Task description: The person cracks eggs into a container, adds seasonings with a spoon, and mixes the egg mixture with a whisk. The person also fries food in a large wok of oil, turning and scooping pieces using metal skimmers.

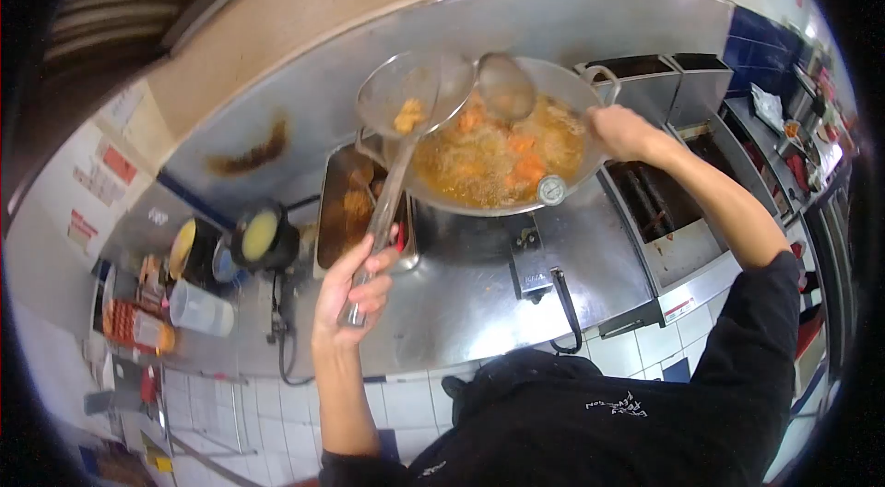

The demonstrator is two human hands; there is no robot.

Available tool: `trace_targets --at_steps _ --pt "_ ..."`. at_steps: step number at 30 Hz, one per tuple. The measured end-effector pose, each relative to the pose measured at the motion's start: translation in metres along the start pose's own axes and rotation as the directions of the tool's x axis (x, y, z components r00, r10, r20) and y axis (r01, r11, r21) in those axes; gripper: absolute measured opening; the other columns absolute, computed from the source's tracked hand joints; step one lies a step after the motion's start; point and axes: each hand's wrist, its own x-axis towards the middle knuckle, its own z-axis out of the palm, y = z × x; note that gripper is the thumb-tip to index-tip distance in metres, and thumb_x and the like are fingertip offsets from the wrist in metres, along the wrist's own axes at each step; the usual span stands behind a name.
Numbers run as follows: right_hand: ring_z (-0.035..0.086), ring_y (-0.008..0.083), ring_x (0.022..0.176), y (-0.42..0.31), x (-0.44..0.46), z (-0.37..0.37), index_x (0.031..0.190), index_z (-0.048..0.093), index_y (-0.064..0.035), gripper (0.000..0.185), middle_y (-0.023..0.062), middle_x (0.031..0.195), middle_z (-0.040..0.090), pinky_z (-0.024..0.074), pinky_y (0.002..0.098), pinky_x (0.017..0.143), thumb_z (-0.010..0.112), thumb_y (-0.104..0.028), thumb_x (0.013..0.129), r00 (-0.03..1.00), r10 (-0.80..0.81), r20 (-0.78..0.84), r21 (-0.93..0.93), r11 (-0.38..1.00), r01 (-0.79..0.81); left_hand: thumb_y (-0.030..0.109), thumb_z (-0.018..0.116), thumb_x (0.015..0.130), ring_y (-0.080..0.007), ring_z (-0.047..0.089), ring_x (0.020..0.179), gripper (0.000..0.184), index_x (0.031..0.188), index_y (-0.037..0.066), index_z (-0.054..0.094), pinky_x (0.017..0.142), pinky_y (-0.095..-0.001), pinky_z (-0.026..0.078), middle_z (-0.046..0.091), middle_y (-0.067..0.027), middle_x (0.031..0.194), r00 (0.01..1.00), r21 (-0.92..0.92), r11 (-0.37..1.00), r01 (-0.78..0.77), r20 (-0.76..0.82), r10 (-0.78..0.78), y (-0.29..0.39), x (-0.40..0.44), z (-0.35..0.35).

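Observation:
My left hand [355, 289] is closed around the metal handle of a wide skimmer [373, 100]. A small golden fried piece [408, 116] rests in its mesh, over the left side of the wok. The large two-handled wok [489, 209] holds bubbling oil with several orange-brown pieces [525, 164]. At the wok's right rim is my right hand [622, 132], fingers curled; what they grip is hidden. A second round metal scoop [506, 88] hangs over the wok's back; the frame does not show its handle clearly. A dial thermometer [551, 189] sits at the wok's front edge.
A steel tray [322, 243] with fried pieces stands left of the wok. Farther left are a black pot [265, 238] of yellowish liquid and a clear plastic container [201, 310]. Fryer wells [659, 197] lie to the right, and a black hose [568, 312] hangs in front.

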Motion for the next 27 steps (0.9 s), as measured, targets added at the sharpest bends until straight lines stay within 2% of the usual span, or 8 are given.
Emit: trace_targets --at_steps 4,6,9,12,14,16,18,27 --pt "0.069 0.0520 0.099 0.061 0.022 0.023 0.110 0.064 0.0029 0.017 0.0314 0.101 0.072 0.0558 0.0597 0.082 0.056 -0.003 0.096 0.999 -0.050 -0.003 -0.134 0.990 0.049 0.027 0.055 0.114 0.0003 0.037 0.050 0.030 0.132 0.003 0.054 0.039 -0.0202 0.034 0.051 0.0042 0.085 0.998 0.335 0.941 -0.049 -0.014 0.057 -0.007 0.018 0.006" --pt "0.065 0.0535 0.096 0.134 0.038 0.052 0.104 0.058 0.0048 0.015 0.0333 0.093 0.065 0.0488 0.0587 0.078 0.053 -0.009 0.103 0.938 -0.344 -0.049 -0.254 0.913 0.321 0.025 0.058 0.113 0.0004 0.040 0.053 0.026 0.127 0.003 0.053 0.041 -0.0207 0.038 0.053 0.0034 0.087 0.998 0.273 0.962 0.006 -0.061 0.012 -0.008 0.022 0.001" --pt "0.061 0.0550 0.097 0.192 0.050 0.080 0.101 0.055 0.0046 0.022 0.0333 0.092 0.062 0.0464 0.0571 0.080 0.051 -0.015 0.108 0.942 -0.326 -0.082 -0.156 0.937 0.311 0.022 0.037 0.119 -0.0044 0.042 0.050 0.041 0.142 -0.011 0.043 0.037 -0.0226 0.043 0.048 -0.0044 0.095 1.000 0.150 0.989 0.004 -0.014 -0.002 -0.011 0.021 -0.002" --pt "0.065 0.0466 0.074 0.188 0.055 0.072 0.101 0.055 0.0026 0.024 0.0259 0.076 0.060 0.0488 0.0525 0.064 0.050 -0.019 0.109 0.930 -0.343 -0.129 -0.125 0.936 0.328 0.023 0.053 0.114 -0.0012 0.041 0.052 0.027 0.128 0.000 0.051 0.042 -0.0212 0.040 0.052 0.0008 0.089 0.999 0.220 0.975 0.002 0.033 -0.009 -0.015 0.015 -0.006" --pt "0.054 0.0246 0.045 0.118 0.045 0.042 0.102 0.055 -0.0024 0.018 0.0075 0.061 0.050 0.0410 0.0421 0.041 0.051 -0.020 0.106 0.872 0.073 0.485 0.088 0.987 -0.131 0.024 0.052 0.115 -0.0015 0.041 0.051 0.029 0.131 -0.001 0.052 0.040 -0.0212 0.040 0.051 0.0008 0.088 1.000 0.221 0.975 0.024 0.008 -0.026 -0.018 0.012 -0.004" --pt "0.037 0.0058 0.037 0.111 0.058 0.073 0.101 0.056 -0.0084 0.012 -0.0069 0.058 0.041 0.0278 0.0307 0.031 0.052 -0.019 0.103 0.792 0.061 0.607 0.389 0.847 -0.363 0.024 0.051 0.116 -0.0014 0.041 0.050 0.030 0.132 -0.001 0.053 0.038 -0.0208 0.039 0.050 0.0011 0.088 0.999 0.217 0.976 0.000 -0.032 0.007 -0.017 0.011 0.001" --pt "0.035 0.0062 0.041 0.041 0.034 0.051 0.075 0.050 -0.0120 0.029 -0.0053 0.055 0.042 0.0271 0.0278 0.035 0.050 -0.017 0.103 0.750 0.092 0.655 0.515 0.673 -0.532 0.025 0.049 0.116 -0.0010 0.039 0.048 0.030 0.132 0.000 0.054 0.037 -0.0201 0.040 0.050 0.0019 0.087 0.999 0.253 0.967 -0.015 -0.046 0.028 -0.021 0.009 0.007" --pt "0.033 0.0047 0.042 0.032 0.104 0.099 0.075 0.048 -0.0152 0.031 -0.0082 0.055 0.038 0.0256 0.0254 0.038 0.048 -0.018 0.106 0.736 -0.077 0.673 0.676 0.468 -0.569 0.026 0.049 0.116 0.0001 0.035 0.047 0.030 0.135 0.005 0.058 0.037 -0.0189 0.035 0.049 0.0048 0.086 0.981 0.339 0.940 -0.046 -0.161 0.106 -0.027 0.003 0.020"
